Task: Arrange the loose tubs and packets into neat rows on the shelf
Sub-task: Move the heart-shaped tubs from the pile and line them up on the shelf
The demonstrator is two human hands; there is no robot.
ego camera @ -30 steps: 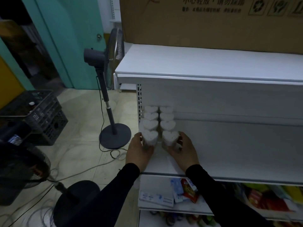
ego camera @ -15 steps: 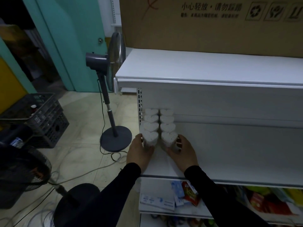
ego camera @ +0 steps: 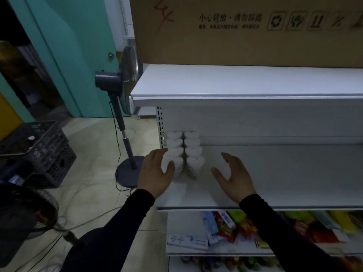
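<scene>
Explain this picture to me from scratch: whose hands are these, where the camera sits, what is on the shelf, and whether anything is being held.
No machine here: a person wears a camera on the head, looking down at their own two hands. The left hand and right hand are both open, fingers relaxed, holding nothing. Between them, on the white shelf, stand heart-shaped tubs in two neat rows against the shelf's left end. The left hand is close beside the front tub; contact is unclear. The right hand is apart. Packets lie on the shelf below. A cardboard box sits on top.

Floor: pale tiles [ego camera: 94, 146], cables trailing across.
Door: teal [ego camera: 78, 55], standing beside a dark opening.
Fan: grey pedestal fan [ego camera: 125, 79] near the shelving's end.
Crate: black plastic crate [ego camera: 45, 152] at left.
Light: dim (cool cast).
</scene>
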